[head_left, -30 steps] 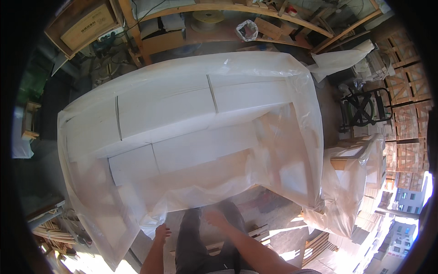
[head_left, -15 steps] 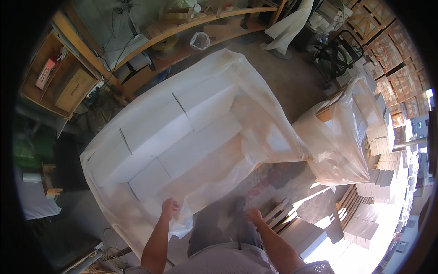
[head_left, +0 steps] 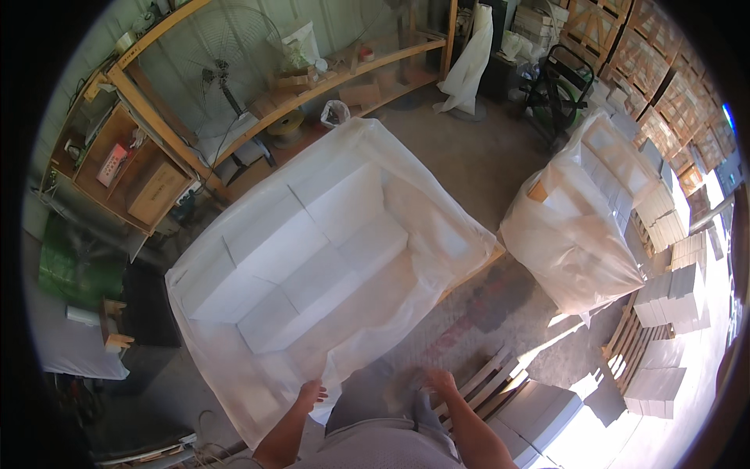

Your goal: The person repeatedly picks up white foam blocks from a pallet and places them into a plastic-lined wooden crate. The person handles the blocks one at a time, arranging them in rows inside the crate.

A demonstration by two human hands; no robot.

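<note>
A large translucent plastic sheet (head_left: 269, 367) drapes over a stack of white blocks or cartons (head_left: 293, 252), visible through it in rows. At the sheet's near edge is my left hand (head_left: 312, 392), its fingers loosely bent and apart beside a loose fold of plastic. It seems to hold nothing, though whether the fingertips touch the fold cannot be made out. My right hand (head_left: 439, 381) hangs in front of my right leg, above the floor, with fingers loosely stretched and empty. The sheet's far right corner lies over a wooden edge.
Right of the sheet stands another plastic-wrapped load (head_left: 574, 234). Wooden pallets (head_left: 488, 383) and grey-white stacked slabs (head_left: 539, 406) lie near my right side. A wooden bench (head_left: 312, 98), a fan (head_left: 219, 74) and a box shelf (head_left: 129, 168) line the back left. Wooden crates (head_left: 664, 70) rise at the far right.
My view has tilted up, showing more of the back wall. My left hand has shifted toward me and right, from over the sheet to its near edge. The right hand stays low.
</note>
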